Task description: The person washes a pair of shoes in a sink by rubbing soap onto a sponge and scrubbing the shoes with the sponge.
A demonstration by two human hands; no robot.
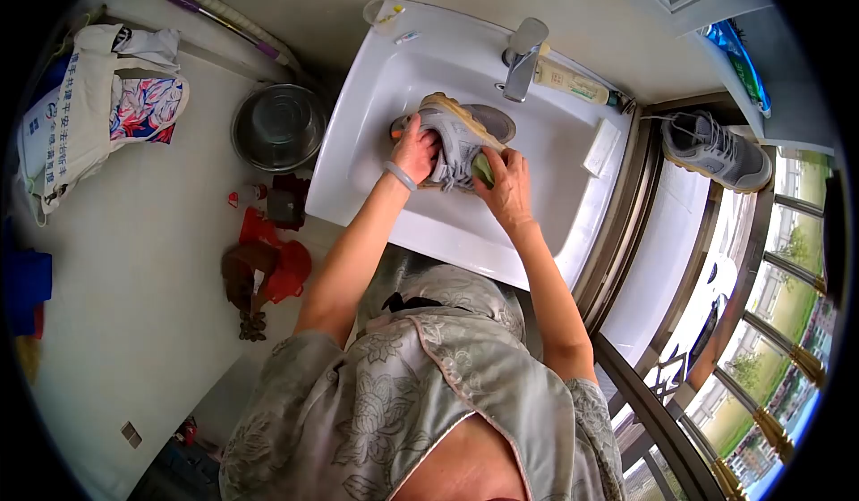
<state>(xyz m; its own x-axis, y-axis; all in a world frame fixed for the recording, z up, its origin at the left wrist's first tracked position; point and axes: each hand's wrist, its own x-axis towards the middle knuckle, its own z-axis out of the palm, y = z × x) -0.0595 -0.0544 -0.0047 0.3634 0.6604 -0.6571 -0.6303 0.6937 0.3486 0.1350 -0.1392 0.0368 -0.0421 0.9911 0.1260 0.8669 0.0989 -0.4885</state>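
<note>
The room's white sink (546, 219) stands by a window (769, 322). At far left is a printed cloth bag (85, 116), then a metal bowl (279, 127) just beside the sink. In the sink, the left hand (414, 156) grasps a grey shoe (456, 139) at its opening, some fingers hidden. The right hand's (507, 186) fingers pinch a green pad (483, 170) against the laces. Further right come the tap (523, 61), a tube (573, 80) and another shoe (716, 152).
</note>
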